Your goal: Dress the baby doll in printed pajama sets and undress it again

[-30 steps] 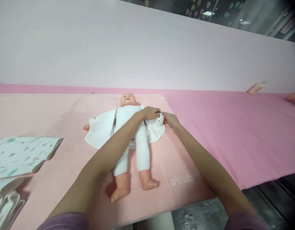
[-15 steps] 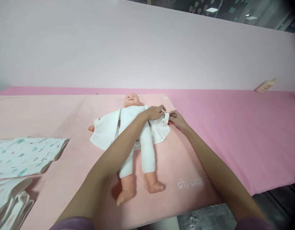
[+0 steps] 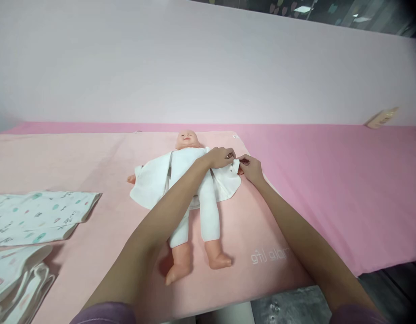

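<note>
A baby doll (image 3: 187,139) lies on its back, dressed in white leggings (image 3: 209,216) and a white baby jacket (image 3: 152,177) with its panels spread to both sides. Crossing over the doll's body, my left hand (image 3: 222,157) has its fingers curled closed at the jacket's right-side sleeve cuff (image 3: 234,166). My right hand (image 3: 251,168) pinches the outer edge of that same cuff, close beside the left fingertips. The doll's hand there is mostly covered by my fingers. Its other hand (image 3: 131,179) pokes out of the left-side sleeve.
Folded printed baby cloths (image 3: 42,216) and a second folded pile (image 3: 22,279) lie at the left. Under the doll is a peach mat (image 3: 109,252) on a pink padded surface (image 3: 329,180). A cream bottle (image 3: 382,118) leans against the white wall (image 3: 194,67).
My right hand's fingers have closed in more tightly at the cuff, nearer to my left fingertips. The view has shifted slightly; the doll lies as before.
</note>
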Demonstrator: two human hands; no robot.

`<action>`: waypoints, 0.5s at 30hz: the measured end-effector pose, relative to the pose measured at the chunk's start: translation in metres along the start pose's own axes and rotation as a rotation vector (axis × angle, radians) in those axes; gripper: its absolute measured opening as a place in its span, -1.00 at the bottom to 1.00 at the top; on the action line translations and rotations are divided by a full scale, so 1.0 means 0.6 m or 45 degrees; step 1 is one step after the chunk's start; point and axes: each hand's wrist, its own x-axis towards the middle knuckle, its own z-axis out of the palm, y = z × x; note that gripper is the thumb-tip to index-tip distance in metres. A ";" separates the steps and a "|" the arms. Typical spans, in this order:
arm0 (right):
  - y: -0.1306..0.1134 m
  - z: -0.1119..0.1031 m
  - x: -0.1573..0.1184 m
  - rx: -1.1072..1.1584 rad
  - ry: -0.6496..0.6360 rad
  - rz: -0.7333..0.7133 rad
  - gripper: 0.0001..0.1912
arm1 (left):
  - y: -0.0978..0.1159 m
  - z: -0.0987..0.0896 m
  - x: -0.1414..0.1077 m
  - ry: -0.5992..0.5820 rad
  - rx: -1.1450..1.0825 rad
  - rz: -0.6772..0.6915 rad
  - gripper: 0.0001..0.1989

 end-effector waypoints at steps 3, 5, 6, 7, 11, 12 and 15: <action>0.009 -0.004 0.000 0.026 -0.088 0.019 -0.69 | 0.006 0.003 -0.001 0.051 0.080 0.020 -0.68; 0.018 -0.005 0.000 0.059 -0.130 0.039 -0.65 | 0.016 0.001 -0.006 0.179 0.153 0.014 -0.72; 0.021 -0.005 0.000 0.079 -0.113 0.047 -0.63 | 0.023 -0.003 -0.012 0.285 0.176 -0.004 -0.72; 0.022 -0.005 0.001 0.098 -0.063 0.051 -0.61 | 0.031 -0.009 -0.021 0.407 0.179 -0.032 -0.72; -0.021 -0.011 -0.002 0.158 0.369 0.068 -0.65 | 0.066 -0.061 -0.114 0.761 0.082 -0.096 -0.75; -0.046 -0.016 -0.009 0.195 0.464 0.078 -0.67 | 0.070 -0.078 -0.154 0.788 0.098 -0.098 -0.76; -0.149 -0.040 -0.072 0.394 0.468 0.003 -0.76 | 0.054 -0.127 -0.308 0.739 0.293 -0.291 -0.80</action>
